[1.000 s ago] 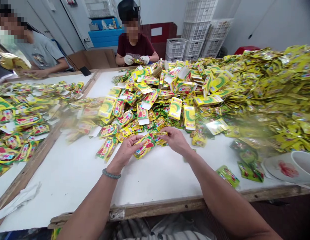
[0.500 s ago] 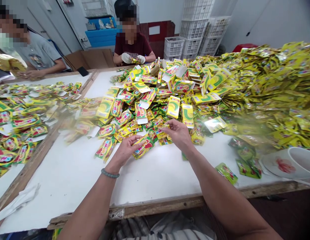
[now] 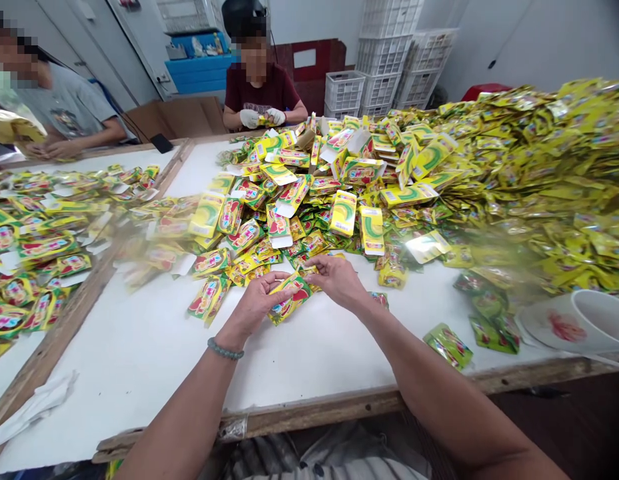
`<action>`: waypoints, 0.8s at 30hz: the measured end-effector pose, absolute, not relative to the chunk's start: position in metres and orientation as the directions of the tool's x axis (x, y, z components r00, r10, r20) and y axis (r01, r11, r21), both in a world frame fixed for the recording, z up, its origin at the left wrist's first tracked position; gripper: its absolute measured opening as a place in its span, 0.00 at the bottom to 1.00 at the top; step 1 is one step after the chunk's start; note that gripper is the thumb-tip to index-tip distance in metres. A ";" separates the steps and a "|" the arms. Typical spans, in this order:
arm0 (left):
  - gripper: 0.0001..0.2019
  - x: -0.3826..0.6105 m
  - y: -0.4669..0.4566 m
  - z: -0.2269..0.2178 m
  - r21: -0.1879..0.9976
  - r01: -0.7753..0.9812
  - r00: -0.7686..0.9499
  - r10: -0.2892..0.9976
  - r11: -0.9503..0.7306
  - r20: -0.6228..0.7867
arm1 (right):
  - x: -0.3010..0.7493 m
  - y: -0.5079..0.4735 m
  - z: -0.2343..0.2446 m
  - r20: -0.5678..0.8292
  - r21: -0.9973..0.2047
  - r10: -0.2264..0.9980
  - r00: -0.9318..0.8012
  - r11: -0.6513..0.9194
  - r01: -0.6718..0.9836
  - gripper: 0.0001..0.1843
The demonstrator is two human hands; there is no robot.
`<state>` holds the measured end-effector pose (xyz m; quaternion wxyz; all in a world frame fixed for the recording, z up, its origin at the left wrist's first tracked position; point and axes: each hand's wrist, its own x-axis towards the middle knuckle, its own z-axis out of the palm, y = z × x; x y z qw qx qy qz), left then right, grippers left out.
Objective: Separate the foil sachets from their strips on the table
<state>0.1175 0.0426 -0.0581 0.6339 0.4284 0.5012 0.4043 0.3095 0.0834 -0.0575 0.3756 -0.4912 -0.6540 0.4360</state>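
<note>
My left hand (image 3: 259,303) is closed around a small yellow and green printed box (image 3: 290,301), thumb on its front face, above the white tabletop. My right hand (image 3: 339,280) is pinched at the box's upper right end, with a small yellow packet (image 3: 315,283) partly hidden by the fingers. Just beyond both hands lies a heap of the same kind of printed boxes (image 3: 246,235), some with white end flaps standing out. Loose packets (image 3: 393,275) lie under and beside the boxes.
A big mound of yellow packets (image 3: 529,147) fills the right side. Green packets (image 3: 449,345) and a white tub (image 3: 554,321) lie near the front right. Wooden strips (image 3: 84,313) edge the table. Two people sit across; stacked white crates (image 3: 384,57) stand behind.
My right hand has come left and slightly down with the packet, up to the end of the box. My left hand still holds the box, shifted slightly right.
</note>
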 end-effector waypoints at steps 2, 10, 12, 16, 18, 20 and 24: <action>0.24 0.120 0.043 -0.058 0.941 -0.113 0.141 0.943 0.318 -0.302 | 0.309 0.083 -0.057 0.115 -0.953 0.973 -0.198 0.165 0.256 0.13; 0.23 0.123 0.044 -0.058 0.925 -0.184 0.090 0.943 0.333 -0.321 | 0.302 0.074 -0.052 0.127 -0.868 0.958 -0.258 0.233 0.438 0.07; 0.23 0.122 0.045 -0.059 0.929 -0.171 0.080 0.944 0.329 -0.319 | 0.300 0.071 -0.050 0.102 -0.870 0.955 -0.278 0.221 0.441 0.08; 0.24 0.119 0.045 -0.061 0.926 -0.174 0.079 0.942 0.335 -0.326 | 0.293 0.064 -0.048 0.039 -0.889 0.932 -0.361 0.197 0.413 0.13; 0.25 0.118 0.044 -0.062 0.915 -0.200 0.086 0.936 0.351 -0.341 | 0.291 0.062 -0.050 0.020 -0.904 0.919 -0.393 0.184 0.385 0.15; 0.26 0.118 0.044 -0.062 0.904 -0.217 0.095 0.930 0.368 -0.356 | 0.291 0.062 -0.052 0.009 -0.919 0.908 -0.419 0.173 0.355 0.16; 0.24 0.121 0.043 -0.061 0.894 -0.229 0.144 0.922 0.385 -0.360 | 0.294 0.065 -0.056 -0.013 -0.941 0.892 -0.452 0.142 0.306 0.16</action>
